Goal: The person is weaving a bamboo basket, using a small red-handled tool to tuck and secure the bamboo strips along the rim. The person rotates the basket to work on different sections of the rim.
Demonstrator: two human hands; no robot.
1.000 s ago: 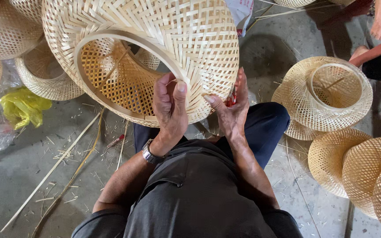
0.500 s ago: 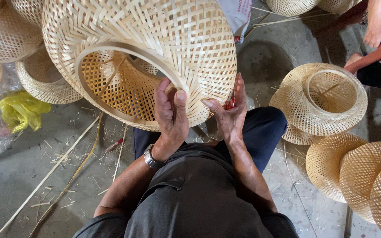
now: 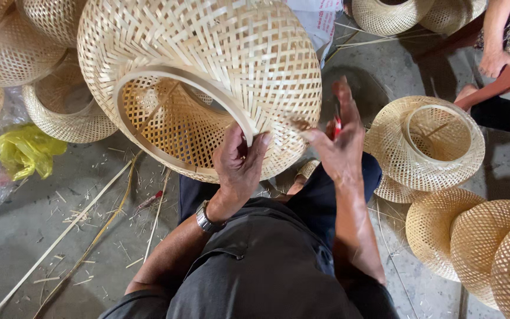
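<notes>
Crowding the grey concrete floor (image 3: 42, 236) are pale woven bamboo shades (image 3: 429, 145), a crumpled yellow plastic bag (image 3: 28, 150) and loose bamboo strips (image 3: 66, 233). Up on the lap sits a big round woven bamboo lampshade (image 3: 208, 71); left hand (image 3: 238, 168) clamps its rim, grip closed over the hoop. Right hand (image 3: 340, 139) presses the weave, pinching a small red tool (image 3: 337, 125).

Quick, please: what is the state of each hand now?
Left hand: closed on the rim of the large round woven bamboo basket.
Right hand: holding a small red tool, fingers touching the basket.
</notes>
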